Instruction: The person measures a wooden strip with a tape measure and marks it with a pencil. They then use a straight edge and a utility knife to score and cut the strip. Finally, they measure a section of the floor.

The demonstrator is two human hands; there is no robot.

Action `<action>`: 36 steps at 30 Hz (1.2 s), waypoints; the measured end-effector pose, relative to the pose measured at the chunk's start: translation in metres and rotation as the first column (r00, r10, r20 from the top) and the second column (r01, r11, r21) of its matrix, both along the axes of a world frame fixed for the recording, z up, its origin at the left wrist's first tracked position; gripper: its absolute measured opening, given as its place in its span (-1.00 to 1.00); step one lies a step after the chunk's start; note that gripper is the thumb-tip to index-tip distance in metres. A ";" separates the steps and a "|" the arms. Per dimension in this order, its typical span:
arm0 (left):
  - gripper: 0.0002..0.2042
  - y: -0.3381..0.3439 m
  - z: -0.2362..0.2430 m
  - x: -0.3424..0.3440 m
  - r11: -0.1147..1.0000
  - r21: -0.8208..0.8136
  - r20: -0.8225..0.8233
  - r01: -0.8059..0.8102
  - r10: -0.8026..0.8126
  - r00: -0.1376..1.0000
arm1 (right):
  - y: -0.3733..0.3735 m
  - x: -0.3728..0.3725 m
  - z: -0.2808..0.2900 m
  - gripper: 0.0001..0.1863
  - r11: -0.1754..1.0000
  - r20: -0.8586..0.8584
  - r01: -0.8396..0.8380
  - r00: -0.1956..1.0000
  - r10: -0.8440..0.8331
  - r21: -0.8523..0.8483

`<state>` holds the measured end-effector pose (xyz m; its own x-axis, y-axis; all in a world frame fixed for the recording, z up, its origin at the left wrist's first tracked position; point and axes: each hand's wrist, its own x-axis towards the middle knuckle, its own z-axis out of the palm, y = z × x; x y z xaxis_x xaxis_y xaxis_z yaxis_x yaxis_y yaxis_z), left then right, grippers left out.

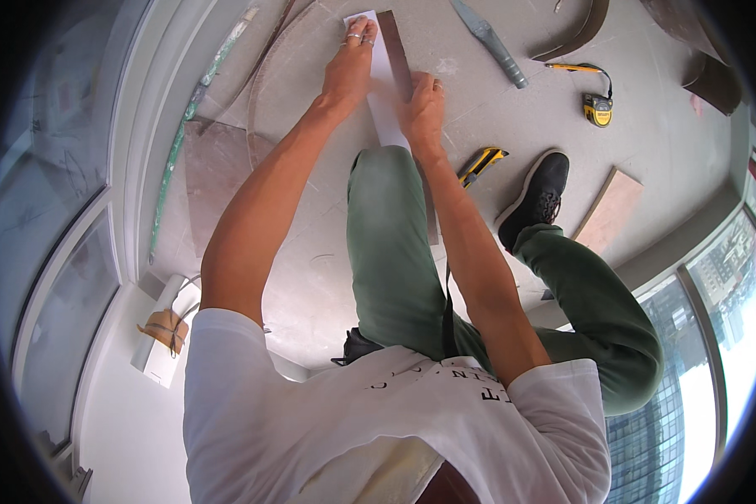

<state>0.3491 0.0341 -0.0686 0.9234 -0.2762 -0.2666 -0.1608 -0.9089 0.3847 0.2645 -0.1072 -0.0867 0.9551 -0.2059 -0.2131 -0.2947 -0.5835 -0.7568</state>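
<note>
A long white strip (pixel 383 80) lies on the floor in front of me, its near end at my knee. Along its right side runs a dark brown strip (pixel 394 52), which passes under my right hand. My left hand (pixel 350 71), with rings on it, rests on the far end of the white strip, fingers stretched over its surface. Nearer to me, my right hand (pixel 425 109) has its fingers curled at the strips' right edge; what they grip is hidden. A yellow and black utility knife (pixel 481 165) lies to the right of my right forearm.
A grey knife-shaped tool (pixel 491 46), a pencil (pixel 569 66) and a yellow tape measure (pixel 597 109) lie at the far right. Curved brown strips (pixel 581 34) are beyond them. A flat board (pixel 611 206) lies past my shoe (pixel 536 197). A green-and-white pole (pixel 181 139) lies along the left.
</note>
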 end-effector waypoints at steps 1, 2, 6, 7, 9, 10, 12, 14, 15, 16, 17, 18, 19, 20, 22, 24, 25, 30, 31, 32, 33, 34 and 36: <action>0.15 0.000 0.001 0.000 1.000 0.004 -0.003 -0.001 0.001 1.000 | -0.002 -0.002 0.000 -0.34 1.000 -0.028 0.003 1.000 -0.003 0.013; 0.15 -0.003 0.008 0.003 1.000 0.011 -0.047 -0.009 0.009 0.999 | -0.005 -0.001 0.000 -0.34 1.000 -0.054 0.013 0.998 -0.011 0.023; 0.16 -0.007 0.020 0.006 0.999 0.048 -0.120 -0.013 0.019 0.993 | 0.003 0.016 0.004 -0.35 0.999 -0.181 0.033 0.983 -0.032 0.000; 0.16 -0.006 0.018 0.005 0.998 0.059 -0.112 -0.010 0.016 0.994 | 0.005 0.018 0.008 -0.35 0.997 -0.187 0.054 0.980 -0.064 -0.059; 0.18 -0.007 0.019 0.003 0.998 0.058 -0.078 0.001 0.004 0.997 | 0.011 0.015 0.022 -0.35 0.981 -0.207 0.092 0.970 -0.127 -0.170; 0.18 -0.006 0.018 0.006 0.998 0.060 -0.114 -0.013 0.020 0.993 | 0.014 0.015 0.017 -0.35 0.982 -0.167 0.087 0.979 -0.115 -0.168; 0.18 -0.010 0.020 0.004 0.999 0.046 -0.138 -0.024 0.030 0.990 | 0.014 0.013 0.002 -0.33 0.981 -0.089 0.080 0.991 -0.096 -0.175; 0.18 -0.008 0.019 0.004 0.999 0.027 -0.102 -0.026 0.028 0.994 | 0.014 0.010 -0.007 -0.34 0.991 -0.109 0.105 0.988 -0.113 -0.078; 0.18 -0.008 0.018 0.004 0.999 0.038 -0.106 -0.023 0.027 0.994 | 0.013 0.010 -0.010 -0.35 0.993 -0.116 0.117 0.986 -0.119 -0.029; 0.18 -0.008 0.018 0.004 0.999 0.049 -0.109 -0.020 0.025 0.994 | 0.012 0.011 -0.014 -0.35 0.994 -0.100 0.107 0.989 -0.109 -0.028; 0.17 -0.008 0.017 0.004 0.998 0.060 -0.114 -0.015 0.022 0.993 | 0.012 0.011 -0.016 -0.36 0.995 -0.084 0.099 0.991 -0.101 -0.027; 0.17 -0.008 0.017 0.004 0.999 0.044 -0.102 -0.007 0.012 0.995 | 0.012 0.011 -0.019 -0.36 0.995 -0.068 0.091 0.993 -0.093 -0.026; 0.17 -0.008 0.017 0.005 1.000 0.029 -0.091 0.001 0.002 0.996 | 0.011 0.009 -0.021 -0.37 0.993 -0.078 0.120 0.990 -0.119 0.014; 0.16 -0.006 0.017 0.003 1.000 0.016 -0.082 0.006 -0.004 0.997 | 0.010 0.008 -0.014 -0.37 0.988 -0.093 0.146 0.986 -0.140 0.055; 0.12 -0.004 0.015 0.001 1.000 0.006 -0.054 0.004 -0.004 0.999 | 0.011 0.008 -0.003 -0.38 0.979 -0.113 0.177 0.980 -0.165 0.105; 0.12 -0.005 0.016 0.002 1.000 0.001 -0.049 0.004 -0.004 0.999 | 0.011 0.009 -0.001 -0.39 0.974 -0.117 0.193 0.977 -0.179 0.120; 0.14 -0.006 0.017 0.002 1.000 0.004 -0.061 0.000 0.000 0.998 | 0.010 0.009 0.000 -0.40 0.974 -0.119 0.196 0.976 -0.183 0.117; 0.16 -0.008 0.017 0.001 1.000 0.018 -0.066 -0.019 0.020 0.998 | 0.011 0.010 0.005 -0.42 0.968 -0.150 0.218 0.969 -0.198 0.125; 0.16 -0.008 0.017 0.002 1.000 0.012 -0.073 -0.023 0.024 0.997 | 0.011 0.010 0.006 -0.42 0.968 -0.145 0.219 0.969 -0.201 0.123; 0.15 -0.008 0.018 0.002 1.000 0.006 -0.080 -0.028 0.028 0.996 | 0.012 0.010 0.006 -0.43 0.968 -0.140 0.221 0.969 -0.204 0.120; 0.15 -0.009 0.018 0.002 1.000 0.013 -0.080 -0.026 0.027 0.996 | 0.012 0.010 0.007 -0.43 0.968 -0.135 0.223 0.969 -0.207 0.118; 0.15 -0.010 0.019 0.002 1.000 0.020 -0.081 -0.024 0.025 0.996 | 0.011 0.010 0.007 -0.43 0.968 -0.135 0.223 0.969 -0.207 0.116; 0.15 -0.010 0.018 0.001 0.999 0.036 -0.063 -0.015 0.017 0.998 | 0.012 0.010 0.007 -0.44 0.968 -0.135 0.223 0.969 -0.207 0.117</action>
<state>0.3501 0.0240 -0.0508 0.9084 -0.2511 -0.3343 -0.1227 -0.9244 0.3611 0.2749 -0.0955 -0.0799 0.8566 -0.3666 -0.3630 -0.4966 -0.3949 -0.7730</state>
